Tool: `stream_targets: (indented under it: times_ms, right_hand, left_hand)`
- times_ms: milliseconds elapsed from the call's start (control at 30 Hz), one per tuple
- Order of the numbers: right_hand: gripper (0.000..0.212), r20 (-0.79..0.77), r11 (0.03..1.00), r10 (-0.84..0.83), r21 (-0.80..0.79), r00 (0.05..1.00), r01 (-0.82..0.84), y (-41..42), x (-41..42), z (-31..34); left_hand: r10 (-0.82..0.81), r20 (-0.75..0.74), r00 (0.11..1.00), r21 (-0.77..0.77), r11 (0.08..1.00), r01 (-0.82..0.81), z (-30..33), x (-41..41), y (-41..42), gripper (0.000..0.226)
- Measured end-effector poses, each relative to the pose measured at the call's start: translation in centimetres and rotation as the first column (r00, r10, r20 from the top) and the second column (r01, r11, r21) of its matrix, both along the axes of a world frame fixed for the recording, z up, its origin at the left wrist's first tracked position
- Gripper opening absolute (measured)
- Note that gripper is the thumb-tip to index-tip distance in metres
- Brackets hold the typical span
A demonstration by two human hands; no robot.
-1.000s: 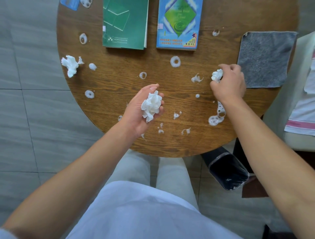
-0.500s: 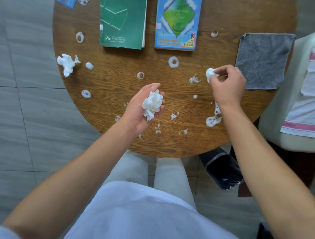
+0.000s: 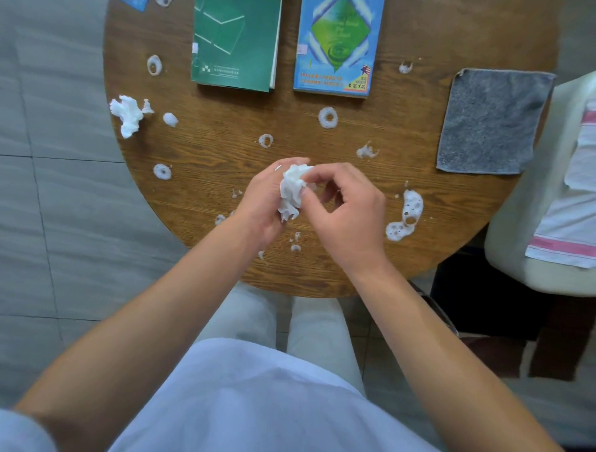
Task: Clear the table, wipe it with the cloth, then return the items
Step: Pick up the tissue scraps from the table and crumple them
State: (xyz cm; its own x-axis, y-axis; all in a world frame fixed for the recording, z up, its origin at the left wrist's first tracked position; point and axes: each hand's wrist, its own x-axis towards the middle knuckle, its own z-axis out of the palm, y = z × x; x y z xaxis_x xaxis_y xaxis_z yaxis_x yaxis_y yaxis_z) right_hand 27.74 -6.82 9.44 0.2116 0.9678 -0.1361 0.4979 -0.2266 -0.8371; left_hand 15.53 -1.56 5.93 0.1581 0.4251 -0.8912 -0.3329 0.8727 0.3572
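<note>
Over the near middle of the round wooden table (image 3: 419, 32), my left hand (image 3: 261, 206) cups a wad of crumpled white tissue (image 3: 292, 192). My right hand (image 3: 348, 213) meets it from the right, its fingertips and thumb pinching the same wad. Another crumpled tissue (image 3: 127, 114) lies at the table's left edge. A grey cloth (image 3: 491, 122) lies flat at the right. A green book (image 3: 237, 42) and a blue book (image 3: 337, 45) lie side by side at the far edge. White foam rings and blobs (image 3: 404, 216) dot the tabletop.
A cream chair with white and pink fabric (image 3: 561, 200) stands close against the table's right side. Grey floor tiles (image 3: 51, 226) stretch to the left. A small blue item (image 3: 135, 4) shows at the top left of the table.
My right hand lifted a small tissue piece from near the cloth and carried it left to the wad in my left hand. Both hands now meet at the wad.
</note>
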Motion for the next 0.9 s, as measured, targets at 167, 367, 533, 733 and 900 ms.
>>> stream_targets:
  times_ms: [167, 367, 533, 733, 900]
  right_hand:
    - [0.014, 0.079, 0.994, 0.104, 0.006, 0.991, -0.105, -1.0, -0.5, -0.8]
    - [0.013, 0.134, 0.997, 0.075, 0.026, 0.988, -0.079, -1.8, -0.4, -0.8]
    - [0.012, 0.149, 0.996, 0.065, 0.053, 0.987, -0.074, -2.6, 0.2, -0.4]
    - [0.012, 0.132, 0.996, 0.048, 0.066, 0.99, -0.057, -3.4, 2.0, 0.4]
    - [0.009, 0.176, 0.995, 0.023, 0.092, 0.984, -0.039, -3.4, 4.3, 1.2]
  left_hand:
    - [0.004, 0.093, 0.996, 0.016, 1.0, -0.006, 0.9, 0.3, -0.4, 0.04]
    - [-0.014, 0.06, 0.998, 0.069, 0.998, 0.01, 2.2, 1.2, -1.1, 0.029]
    - [-0.029, 0.034, 0.999, 0.102, 0.994, 0.026, 2.5, 1.5, -1.5, 0.022]
    - [-0.107, -0.018, 0.994, 0.15, 0.983, 0.109, 2.4, 1.9, -2.3, 0.018]
    - [-0.073, -0.076, 0.994, 0.146, 0.986, 0.084, 3.0, 2.0, -3.6, 0.023]
